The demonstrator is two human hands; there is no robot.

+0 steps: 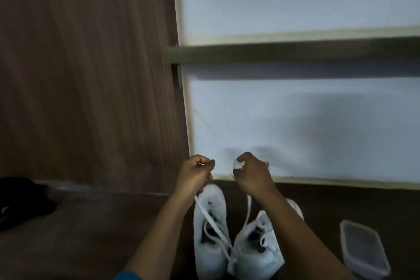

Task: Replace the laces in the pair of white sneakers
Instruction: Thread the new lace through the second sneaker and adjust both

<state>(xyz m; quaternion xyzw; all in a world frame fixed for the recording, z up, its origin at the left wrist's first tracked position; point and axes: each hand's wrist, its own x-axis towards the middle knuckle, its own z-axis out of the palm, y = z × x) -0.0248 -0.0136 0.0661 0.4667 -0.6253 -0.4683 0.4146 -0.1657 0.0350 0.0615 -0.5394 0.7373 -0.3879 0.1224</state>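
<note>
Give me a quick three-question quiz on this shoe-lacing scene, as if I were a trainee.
1. True or false: the left hand and the right hand each pinch a white lace.
2. What stands to the right of the sneakers? A) clear plastic container B) red bucket C) book
3. How many sneakers are on the floor?
Key: 1 true; 2 A; 3 two.

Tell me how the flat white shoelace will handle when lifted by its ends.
Probably floppy: the flat white shoelace loops and bends below the left hand and right hand. Likely very light, as pinching fingers alone hold it. Pulling may drag the white sneakers it runs down into.
</note>
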